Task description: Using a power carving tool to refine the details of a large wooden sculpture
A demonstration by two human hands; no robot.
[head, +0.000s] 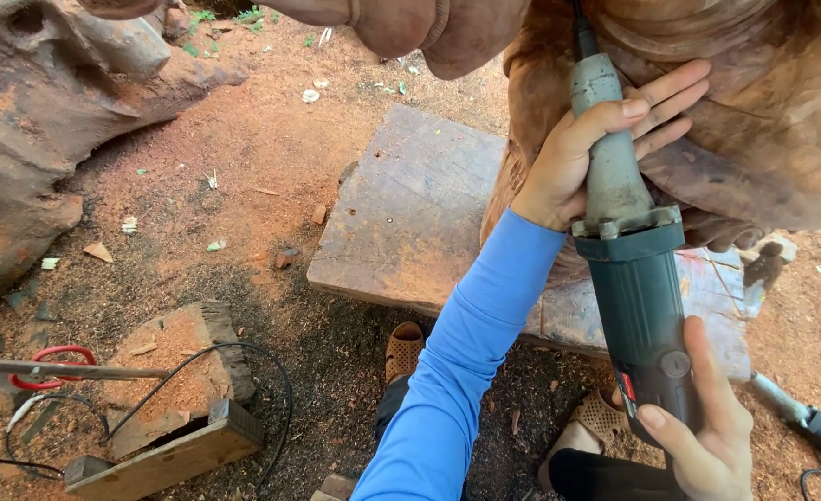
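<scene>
Grinder (pixel 628 250) at centre right, nose up against carving (pixel 763 121). Left hand (pixel 582 153) wraps neck, fingers loosely splayed; right hand (pixel 707 431) clasps rear. Risk: loose fingers, kickback could twist it free.

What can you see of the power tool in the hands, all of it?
The power tool is a long die-grinder type: dark teal plastic body, grey metal neck, narrow nose running up against the carved wood. It is dusty and points away from the person. The left hand wraps the neck, its fingers on the wood; the right hand grips the rear.
</scene>
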